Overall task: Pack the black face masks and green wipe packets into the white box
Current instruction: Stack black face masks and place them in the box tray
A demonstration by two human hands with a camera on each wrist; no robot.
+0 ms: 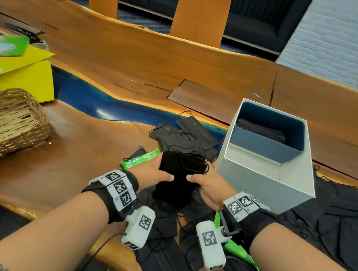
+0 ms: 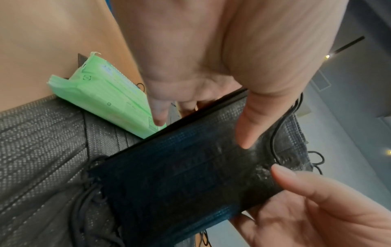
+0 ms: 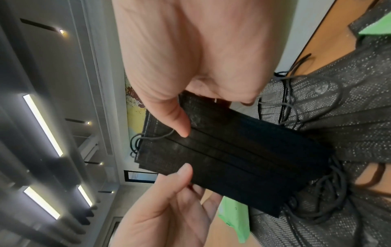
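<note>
Mask stack (image 1: 180,175) between both thumbs

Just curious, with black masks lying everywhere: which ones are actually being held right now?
The stack of black masks between both hands: the left hand and right hand pinch it above the table, while the other masks lie loose.

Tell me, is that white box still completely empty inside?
No, the head view shows a dark stack of black face masks already lying in the blue-lined far compartment of the white box.
</note>
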